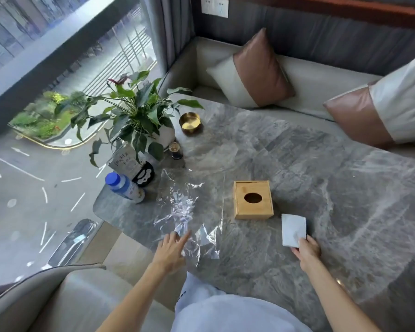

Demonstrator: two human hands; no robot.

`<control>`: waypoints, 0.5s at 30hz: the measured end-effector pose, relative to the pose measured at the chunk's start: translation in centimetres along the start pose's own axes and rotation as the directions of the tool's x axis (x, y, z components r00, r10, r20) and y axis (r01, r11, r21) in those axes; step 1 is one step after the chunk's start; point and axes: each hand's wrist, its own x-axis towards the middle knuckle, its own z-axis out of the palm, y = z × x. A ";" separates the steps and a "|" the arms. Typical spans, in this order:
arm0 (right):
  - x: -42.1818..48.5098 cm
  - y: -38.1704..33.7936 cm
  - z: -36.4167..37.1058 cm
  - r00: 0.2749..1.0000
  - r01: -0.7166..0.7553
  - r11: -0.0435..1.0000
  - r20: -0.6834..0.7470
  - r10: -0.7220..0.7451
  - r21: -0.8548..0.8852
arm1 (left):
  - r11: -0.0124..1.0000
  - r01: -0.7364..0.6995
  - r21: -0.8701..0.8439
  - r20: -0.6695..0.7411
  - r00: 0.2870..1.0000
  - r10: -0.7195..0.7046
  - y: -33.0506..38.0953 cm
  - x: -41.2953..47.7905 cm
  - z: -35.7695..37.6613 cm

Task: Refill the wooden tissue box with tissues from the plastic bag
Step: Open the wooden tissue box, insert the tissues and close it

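oddly faint plastic bag point(189, 212) under open left hand point(170, 250), right hand point(307, 252) pinching tissues point(294, 230)

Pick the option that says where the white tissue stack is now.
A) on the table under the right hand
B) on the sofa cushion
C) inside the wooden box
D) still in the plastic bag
A: the tissue stack lies on the table beside the wooden box, the right hand gripping its near corner.

On the grey marble bench point(321, 183): a potted plant point(139, 111), gold bowl point(189, 122), blue-capped bottle point(125, 186); two cushions point(256, 73) on the sofa behind
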 end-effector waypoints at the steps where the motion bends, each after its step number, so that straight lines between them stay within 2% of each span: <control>1: 0.1 -0.2 0.1 1.000 0.002 1.000 -0.026 -0.002 0.009 | 0.999 0.041 0.005 0.053 0.998 -0.041 0.2 0.5 -0.1; 6: 0.6 -0.1 -0.2 0.997 0.036 0.999 -0.067 -0.034 0.031 | 0.995 0.095 0.031 0.202 0.974 -0.099 0.7 2.1 -0.1; 9: 0.2 0.0 -0.9 0.989 0.103 0.971 -0.080 -0.123 -0.217 | 0.982 0.142 0.122 0.246 0.954 -0.168 1.5 2.8 -0.8; 11: -0.1 -0.1 -1.1 0.973 0.169 0.883 -0.070 -0.221 -0.437 | 0.960 0.178 0.216 0.171 0.961 -0.217 2.8 3.5 -2.1; 12: -0.2 -0.5 -0.9 0.946 0.259 0.843 -0.052 -0.319 -0.471 | 0.954 0.187 0.234 0.096 0.972 -0.214 3.7 4.0 -3.1; 13: -0.5 -1.1 -0.5 0.908 0.368 0.814 -0.013 -0.418 -0.449 | 0.963 0.173 0.209 0.015 0.984 -0.180 4.7 4.7 -4.2; 15: -1.5 -2.9 1.1 0.861 0.506 0.804 0.126 -0.493 -0.313 | 0.997 0.072 -0.023 -0.091 0.993 -0.074 7.2 6.4 -6.1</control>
